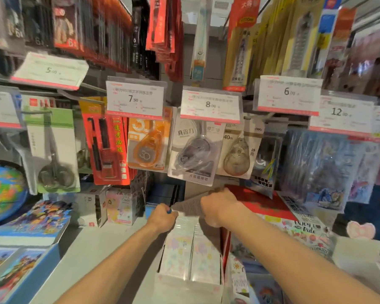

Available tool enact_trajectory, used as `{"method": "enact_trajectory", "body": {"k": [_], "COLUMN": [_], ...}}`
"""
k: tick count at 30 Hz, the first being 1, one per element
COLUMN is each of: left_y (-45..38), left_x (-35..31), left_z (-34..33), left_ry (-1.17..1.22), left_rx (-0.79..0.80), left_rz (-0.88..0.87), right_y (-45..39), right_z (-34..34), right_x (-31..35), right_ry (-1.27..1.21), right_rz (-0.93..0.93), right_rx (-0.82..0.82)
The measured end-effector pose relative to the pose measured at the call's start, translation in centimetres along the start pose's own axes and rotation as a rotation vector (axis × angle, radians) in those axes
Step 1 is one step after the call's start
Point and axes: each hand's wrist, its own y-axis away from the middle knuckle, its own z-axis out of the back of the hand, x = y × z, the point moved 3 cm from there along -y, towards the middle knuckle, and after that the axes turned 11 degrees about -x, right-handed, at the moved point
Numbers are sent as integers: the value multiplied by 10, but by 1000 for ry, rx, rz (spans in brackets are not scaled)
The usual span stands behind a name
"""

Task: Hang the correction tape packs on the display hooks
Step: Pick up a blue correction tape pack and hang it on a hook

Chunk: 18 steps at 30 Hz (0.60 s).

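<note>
Three correction tape packs hang from hooks under the price tags: an orange pack (149, 145), a grey pack (194, 151) and a beige pack (239, 150). Below them both my hands grip a flat pack (188, 206) seen from its printed grey back. My left hand (162, 218) pinches its left edge, with a small blue bit showing at the fingers. My right hand (219, 207) closes over its right side. The pack's front is hidden, and it sits low, below the hanging grey pack.
Price tags 7.90 (134, 98) and 8.00 (210, 104) front the hooks. Scissors (54, 154) and a red pen pack (106, 150) hang at the left. A white box of pastel items (191, 255), a globe (3, 191) and booklets lie on the shelf below.
</note>
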Motion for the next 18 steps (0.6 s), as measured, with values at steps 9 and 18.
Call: {"method": "enact_trajectory", "body": {"k": [9, 18], "left_y": [-21, -7], "left_x": [13, 4], "left_z": [-2, 18], "left_ry": [313, 456], "left_rx": [-45, -57], "left_rz": [36, -91], "right_y": [-8, -32], "right_z": [-12, -37], "right_x": [4, 6], "right_ry": [74, 5], "right_rz": [-4, -29], "right_rx": [14, -27]}}
